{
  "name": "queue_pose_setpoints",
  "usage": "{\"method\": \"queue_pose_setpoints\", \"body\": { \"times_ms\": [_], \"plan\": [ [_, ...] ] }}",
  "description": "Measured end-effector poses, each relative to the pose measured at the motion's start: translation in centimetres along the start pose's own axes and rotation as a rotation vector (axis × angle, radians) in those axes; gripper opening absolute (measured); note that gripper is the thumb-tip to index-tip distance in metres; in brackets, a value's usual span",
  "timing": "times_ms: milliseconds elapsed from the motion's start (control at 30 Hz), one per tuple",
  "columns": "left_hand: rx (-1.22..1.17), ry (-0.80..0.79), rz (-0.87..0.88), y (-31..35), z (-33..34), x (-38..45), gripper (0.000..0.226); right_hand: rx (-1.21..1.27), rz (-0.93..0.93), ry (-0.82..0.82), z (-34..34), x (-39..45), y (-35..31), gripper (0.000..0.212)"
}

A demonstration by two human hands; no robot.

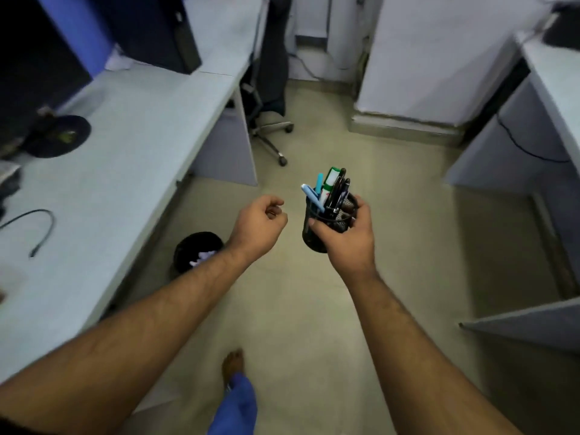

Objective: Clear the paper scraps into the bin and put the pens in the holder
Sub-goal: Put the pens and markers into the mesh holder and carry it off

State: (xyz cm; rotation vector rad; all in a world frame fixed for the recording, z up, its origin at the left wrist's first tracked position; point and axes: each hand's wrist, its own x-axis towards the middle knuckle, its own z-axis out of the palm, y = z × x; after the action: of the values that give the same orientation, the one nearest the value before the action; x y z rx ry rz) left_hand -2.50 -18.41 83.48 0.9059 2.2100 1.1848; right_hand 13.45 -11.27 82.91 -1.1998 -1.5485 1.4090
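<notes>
Dim, greenish cast, motion blur esp. edges, wide-angle warp

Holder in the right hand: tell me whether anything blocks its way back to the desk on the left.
Nothing visible does. The right hand grips the holder in mid-air; the left hand hangs beside it, and the near desk surface looks bare.

Black cable on pale desk; office chair beyond desk end.
</notes>
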Motion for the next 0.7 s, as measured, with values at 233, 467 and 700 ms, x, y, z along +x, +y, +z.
{"method": "queue_pose_setpoints", "body": {
  "times_ms": [233, 467, 700],
  "plan": [
    [0.216, 0.089, -0.080, -12.8, -17.7, 4.6, 0.039, -0.048, 0.017, -0.208, 19.4, -0.4, -2.2, 0.075],
    [0.333, 0.196, -0.289, -28.6, -30.1, 9.0, 0.054, -0.129, 0.018, -0.436, 37.6, -0.3, -2.7, 0.071],
    [0.710, 0.255, -0.247, -37.7, -31.6, 10.3, 0.073, -0.202, 0.018, -0.597, 50.2, 1.3, -2.0, 0.075]
  ]
}}
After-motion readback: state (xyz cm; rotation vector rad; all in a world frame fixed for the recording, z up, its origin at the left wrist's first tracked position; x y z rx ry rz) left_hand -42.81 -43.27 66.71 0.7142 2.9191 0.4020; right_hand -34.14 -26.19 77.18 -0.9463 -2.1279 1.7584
